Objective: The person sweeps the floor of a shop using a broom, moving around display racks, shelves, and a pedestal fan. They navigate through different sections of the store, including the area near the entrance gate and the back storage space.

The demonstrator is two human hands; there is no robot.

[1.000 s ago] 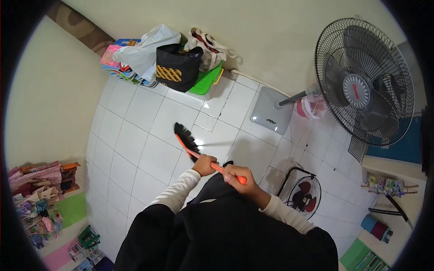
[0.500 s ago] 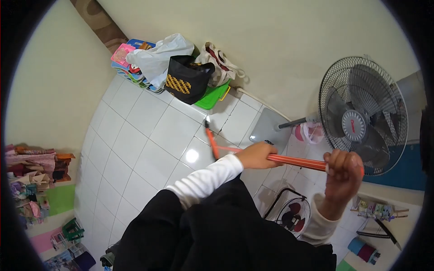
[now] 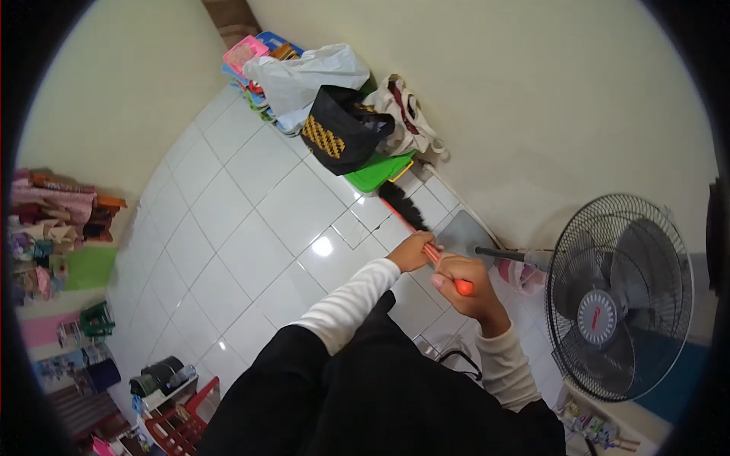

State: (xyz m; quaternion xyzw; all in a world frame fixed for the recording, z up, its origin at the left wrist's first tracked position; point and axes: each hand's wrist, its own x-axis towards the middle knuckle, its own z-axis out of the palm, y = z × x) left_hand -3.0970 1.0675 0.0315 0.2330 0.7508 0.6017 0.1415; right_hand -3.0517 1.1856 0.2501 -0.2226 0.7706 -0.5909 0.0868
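Note:
Both my hands are wrapped round the orange handle of a broom point(image 3: 395, 215). My left hand point(image 3: 411, 251) grips lower on the handle, and my right hand point(image 3: 465, 283) is closed near its rounded top end. The dark bristles point(image 3: 411, 209) are at the tiled floor, between a green-lidded box point(image 3: 378, 174) and the grey base point(image 3: 461, 232) of a standing fan. My fingers cover part of the handle.
A large standing fan point(image 3: 597, 308) rises on the right by the wall. A black bag point(image 3: 338, 137), a white plastic bag point(image 3: 308, 76) and a cream bag point(image 3: 407, 125) rest along the wall. A red chair point(image 3: 186, 422) stands at lower left.
The broom head has swung towards the wall and fan base, its bristles now turned right. My right hand has moved left, closer to my left hand. The view has turned.

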